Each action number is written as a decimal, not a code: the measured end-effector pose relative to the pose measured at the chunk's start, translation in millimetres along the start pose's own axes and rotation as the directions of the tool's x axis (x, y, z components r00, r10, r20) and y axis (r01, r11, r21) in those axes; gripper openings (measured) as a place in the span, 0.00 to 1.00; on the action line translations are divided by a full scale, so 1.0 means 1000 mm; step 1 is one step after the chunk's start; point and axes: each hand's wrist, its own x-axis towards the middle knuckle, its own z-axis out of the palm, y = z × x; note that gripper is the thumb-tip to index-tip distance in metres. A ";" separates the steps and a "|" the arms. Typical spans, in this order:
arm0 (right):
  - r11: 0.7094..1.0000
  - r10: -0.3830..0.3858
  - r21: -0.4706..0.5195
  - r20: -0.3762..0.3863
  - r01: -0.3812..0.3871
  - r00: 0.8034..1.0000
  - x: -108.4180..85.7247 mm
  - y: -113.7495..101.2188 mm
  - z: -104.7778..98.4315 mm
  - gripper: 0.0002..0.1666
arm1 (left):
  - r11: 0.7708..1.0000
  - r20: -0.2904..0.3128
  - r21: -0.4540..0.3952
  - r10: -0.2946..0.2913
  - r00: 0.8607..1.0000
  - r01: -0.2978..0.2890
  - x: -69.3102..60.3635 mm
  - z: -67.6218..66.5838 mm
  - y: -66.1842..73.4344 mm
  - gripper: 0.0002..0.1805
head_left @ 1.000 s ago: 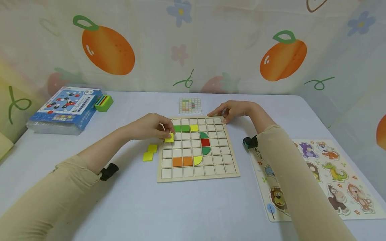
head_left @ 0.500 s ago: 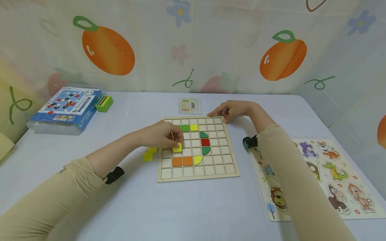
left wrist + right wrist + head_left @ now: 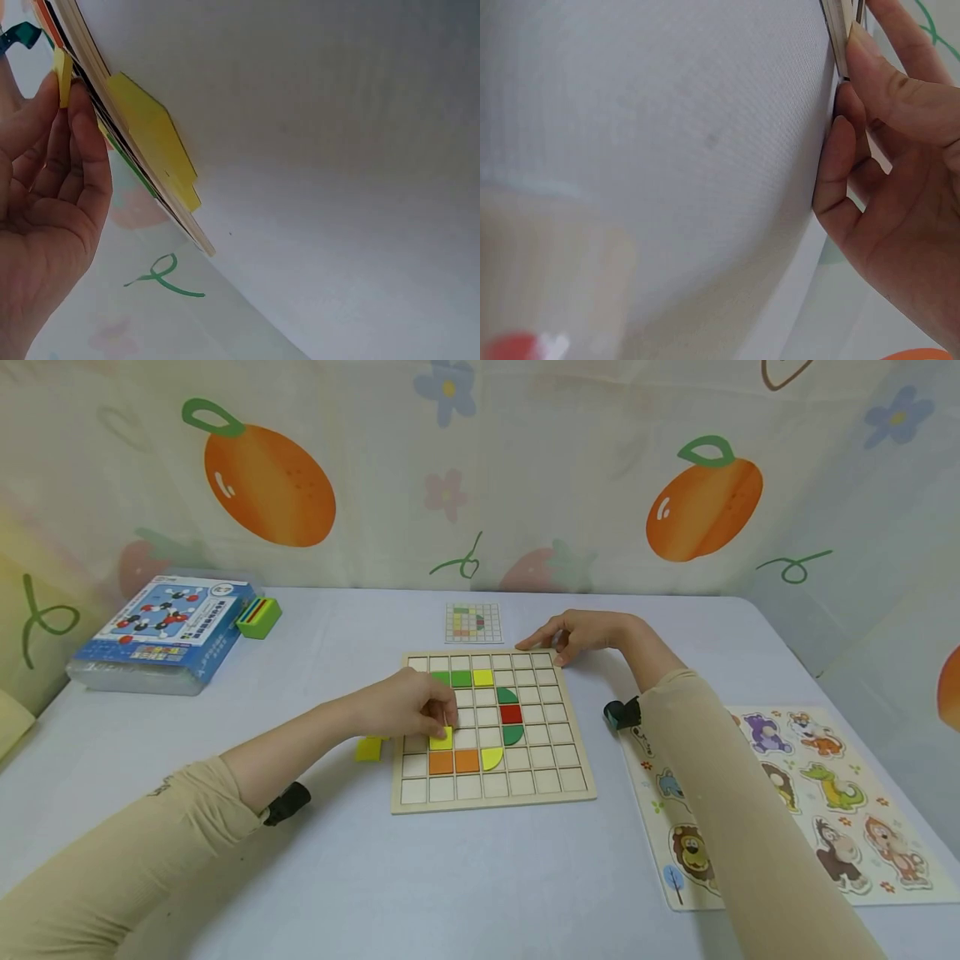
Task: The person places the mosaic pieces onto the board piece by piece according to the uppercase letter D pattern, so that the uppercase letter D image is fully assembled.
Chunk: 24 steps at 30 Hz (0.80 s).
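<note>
A square wooden grid board (image 3: 555, 783) lies in the middle of the table. My left hand (image 3: 405, 703) pinches a yellow square tile (image 3: 441, 740) between thumb and fingers, just beyond the orange tiles (image 3: 467, 762). In the left wrist view, the yellow tile (image 3: 63, 79) touches or nearly touches the board's face. Green, yellow and red pieces (image 3: 511, 715) sit in other cells; my left hand partly covers one green tile. At the far right corner of the board, my right hand (image 3: 588, 633) rests with its index finger on the far edge and thumb on the side edge.
Loose yellow tiles (image 3: 368, 749) lie left of the board, partly behind my left hand. A pattern card (image 3: 473, 623) lies beyond it. A blue box (image 3: 161, 631) and a green block (image 3: 258, 619) stand far left. An animal puzzle board (image 3: 832, 777) lies right, under my right sleeve.
My left hand has carried the yellow tile from the board's left edge toward me and rightward, then lowered it beside the orange tiles. My right hand stays at the corner.
</note>
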 end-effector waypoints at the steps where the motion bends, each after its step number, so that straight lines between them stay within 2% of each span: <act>1: 1.000 0.001 0.002 0.000 -0.001 1.000 0.000 0.000 0.000 0.37 | 1.000 -0.001 0.001 -0.001 1.000 0.001 0.000 0.000 0.000 0.04; 17: 1.000 0.016 -0.004 -0.006 -0.016 1.000 0.000 0.000 0.001 0.37 | 1.000 -0.044 0.005 -0.017 0.999 0.017 0.000 0.003 0.002 0.08; 24: 1.000 0.016 -0.021 -0.014 -0.017 1.000 0.001 0.000 0.001 0.37 | 0.999 -0.043 -0.002 -0.052 0.998 0.052 -0.001 0.003 0.003 0.07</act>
